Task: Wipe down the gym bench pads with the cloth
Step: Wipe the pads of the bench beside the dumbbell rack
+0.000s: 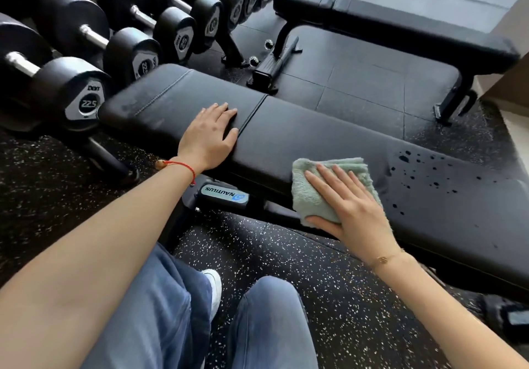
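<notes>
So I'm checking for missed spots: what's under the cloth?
The green cloth lies on the long bench pad, pressed flat by the right hand. The pad beneath is covered; droplets show only to its right.

Black rubber floor flecked with white runs underfoot, giving way to plain dark tiles farther back. A rack of black dumbbells lines the left side. A second flat bench stands behind, near a pale wall at right.
</notes>
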A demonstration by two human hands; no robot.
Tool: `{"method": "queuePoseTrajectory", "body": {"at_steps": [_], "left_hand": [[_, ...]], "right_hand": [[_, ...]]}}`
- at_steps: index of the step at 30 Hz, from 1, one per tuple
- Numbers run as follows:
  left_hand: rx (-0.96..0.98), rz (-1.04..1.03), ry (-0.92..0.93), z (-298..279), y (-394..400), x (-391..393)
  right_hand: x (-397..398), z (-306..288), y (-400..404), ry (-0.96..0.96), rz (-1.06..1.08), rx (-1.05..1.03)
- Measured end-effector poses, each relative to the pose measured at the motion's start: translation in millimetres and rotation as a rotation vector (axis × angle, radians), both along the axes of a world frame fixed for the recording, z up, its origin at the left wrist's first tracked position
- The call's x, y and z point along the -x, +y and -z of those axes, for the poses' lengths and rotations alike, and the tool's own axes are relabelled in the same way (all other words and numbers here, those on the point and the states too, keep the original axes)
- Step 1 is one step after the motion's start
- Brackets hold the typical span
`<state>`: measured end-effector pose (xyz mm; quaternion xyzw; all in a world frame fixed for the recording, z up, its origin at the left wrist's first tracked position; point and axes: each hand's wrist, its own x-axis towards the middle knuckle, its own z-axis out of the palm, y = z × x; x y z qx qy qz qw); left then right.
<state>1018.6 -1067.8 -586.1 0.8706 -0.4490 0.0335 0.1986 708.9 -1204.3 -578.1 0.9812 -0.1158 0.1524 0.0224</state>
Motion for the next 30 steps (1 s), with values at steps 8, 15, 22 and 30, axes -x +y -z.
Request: {"method": "queuePoseTrajectory", "body": {"at_steps": [8, 15, 22, 30], "left_hand": [[0.004, 0.002, -0.002, -2.4, 1.6, 2.1], [0.006, -0.018, -0.002, 0.0, 0.2, 2.3], [0.019, -0.018, -0.001, -2.1, 1.4, 3.3], [0.018, -0.031, -0.006, -2.4, 1.5, 3.8]], "right_hand": [[-92.4, 5.5, 26.7, 0.052, -0.082, -0.03], [15.7, -6.0, -15.3, 0.053, -0.03, -0.017], [-99.0, 0.0, 28.7, 0.061, -0.118, -0.042], [13.3, -7.4, -8.2, 0.008, -0.031, -0.007]]}}
